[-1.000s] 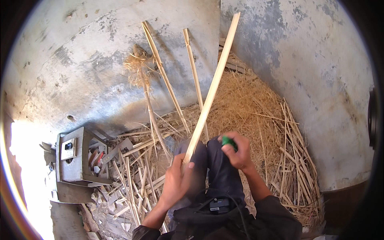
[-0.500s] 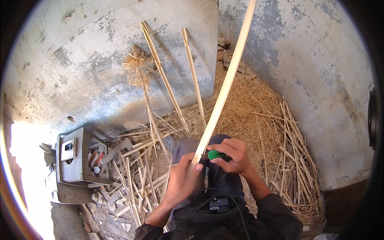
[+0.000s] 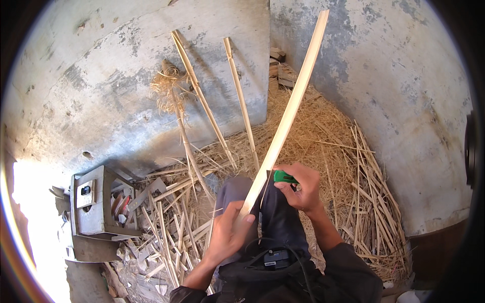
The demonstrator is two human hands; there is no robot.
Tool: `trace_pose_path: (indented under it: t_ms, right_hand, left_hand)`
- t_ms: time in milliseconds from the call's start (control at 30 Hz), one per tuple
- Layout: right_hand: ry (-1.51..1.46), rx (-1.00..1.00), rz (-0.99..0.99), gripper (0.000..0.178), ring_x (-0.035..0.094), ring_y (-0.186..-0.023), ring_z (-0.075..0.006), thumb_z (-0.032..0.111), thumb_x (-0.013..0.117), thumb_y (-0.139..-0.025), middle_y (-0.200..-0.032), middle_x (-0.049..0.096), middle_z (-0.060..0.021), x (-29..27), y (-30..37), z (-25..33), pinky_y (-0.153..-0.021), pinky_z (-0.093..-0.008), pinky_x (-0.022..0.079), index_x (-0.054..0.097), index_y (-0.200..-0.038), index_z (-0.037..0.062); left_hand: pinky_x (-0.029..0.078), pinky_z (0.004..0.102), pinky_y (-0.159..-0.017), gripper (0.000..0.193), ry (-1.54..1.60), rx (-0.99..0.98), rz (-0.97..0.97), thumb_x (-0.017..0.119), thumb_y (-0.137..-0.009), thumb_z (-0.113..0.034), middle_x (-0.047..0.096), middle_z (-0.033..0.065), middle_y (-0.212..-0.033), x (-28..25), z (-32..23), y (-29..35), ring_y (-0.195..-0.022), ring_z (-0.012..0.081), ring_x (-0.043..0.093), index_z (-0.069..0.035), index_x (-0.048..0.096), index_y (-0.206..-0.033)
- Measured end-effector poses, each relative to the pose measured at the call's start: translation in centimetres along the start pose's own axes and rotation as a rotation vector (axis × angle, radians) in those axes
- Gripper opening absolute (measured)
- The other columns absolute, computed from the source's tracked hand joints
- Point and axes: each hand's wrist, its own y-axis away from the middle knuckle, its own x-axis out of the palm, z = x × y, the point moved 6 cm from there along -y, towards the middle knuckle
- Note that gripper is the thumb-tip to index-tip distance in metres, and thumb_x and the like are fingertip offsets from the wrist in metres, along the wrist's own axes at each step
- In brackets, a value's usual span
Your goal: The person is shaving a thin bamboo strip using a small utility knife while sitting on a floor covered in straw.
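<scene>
A long, pale split-bamboo strip (image 3: 295, 103) slants up from my lap toward the far right. My left hand (image 3: 230, 233) is closed round its lower end, thumb on top. Higher along it, my right hand (image 3: 302, 188) grips a green-handled knife (image 3: 284, 177). The short dark blade touches the strip's right edge. A thin sliver (image 3: 263, 196) hangs beside that edge, below the blade. Most of the knife's handle is hidden by my fingers.
Two split poles (image 3: 204, 103) (image 3: 242, 103) and a stick with curled shavings (image 3: 181, 121) lean on the wall. Shavings (image 3: 313, 136) cover the floor ahead. Strips lie piled at right (image 3: 376, 202) and left (image 3: 169, 237). A wooden box-like stool (image 3: 93, 222) lies at left.
My right hand has slid the knife up along the strip, away from my left hand. A thin sliver now hangs from the edge. The strip's far end has come into view.
</scene>
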Motion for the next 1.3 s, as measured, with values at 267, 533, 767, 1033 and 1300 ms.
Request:
trace_pose_path:
  t_ms: [267,533,767,1033,1300]
  right_hand:
    - [0.156,-0.071,-0.022,0.030,0.068,-0.063,-0.0239,0.035,0.083,-0.090,-0.080,0.073,-0.0049,-0.5,-0.4,0.4,-0.058,-0.0361,0.051,0.080,-0.110,0.0130]
    - [0.125,-0.036,-0.110,0.027,0.070,-0.064,-0.0263,0.031,0.082,-0.092,-0.080,0.074,-0.0088,-1.0,-0.8,-1.0,-0.058,-0.0354,0.053,0.079,-0.105,0.0074]
    - [0.105,0.049,-0.183,0.027,0.076,-0.073,-0.0253,0.028,0.082,-0.093,-0.086,0.077,-0.0132,-2.4,-1.8,-2.9,-0.063,-0.0343,0.058,0.078,-0.105,0.0031]
    - [0.241,0.041,-0.182,0.033,0.075,-0.072,-0.0207,0.036,0.076,-0.099,-0.086,0.078,-0.0101,-3.3,-3.9,-6.1,-0.062,-0.0317,0.056,0.080,-0.107,0.0039]
    - [0.330,0.102,-0.201,0.037,0.054,-0.054,-0.0141,0.043,0.070,-0.103,-0.066,0.065,-0.0028,-4.9,-8.9,-12.1,-0.050,-0.0323,0.039,0.081,-0.112,0.0086]
  left_hand:
    - [0.043,0.0220,-0.068,0.021,0.025,-0.023,0.006,0.062,-0.107,-0.009,0.069,0.0027,-0.090,-0.6,1.3,1.0,-0.078,0.0035,0.056,0.002,0.062,-0.124]
    - [0.034,0.0226,-0.058,0.018,0.021,-0.016,-0.004,0.062,-0.107,-0.015,0.059,-0.0044,-0.073,-0.6,2.2,1.4,-0.063,0.0020,0.047,0.000,0.063,-0.116]
    - [0.032,0.0232,-0.055,0.019,0.047,-0.093,0.035,0.062,-0.108,-0.019,0.055,-0.0057,-0.070,-0.6,4.3,2.4,-0.060,0.0019,0.044,-0.001,0.063,-0.115]
    - [0.031,0.0226,-0.054,0.018,0.133,-0.112,0.008,0.062,-0.109,-0.020,0.053,-0.0069,-0.071,-0.6,5.0,3.1,-0.060,0.0011,0.043,-0.002,0.063,-0.115]
    - [0.030,0.0220,-0.053,0.020,0.136,-0.158,-0.002,0.062,-0.110,-0.020,0.053,-0.0066,-0.073,-0.9,7.1,4.4,-0.058,0.0009,0.042,-0.002,0.063,-0.116]
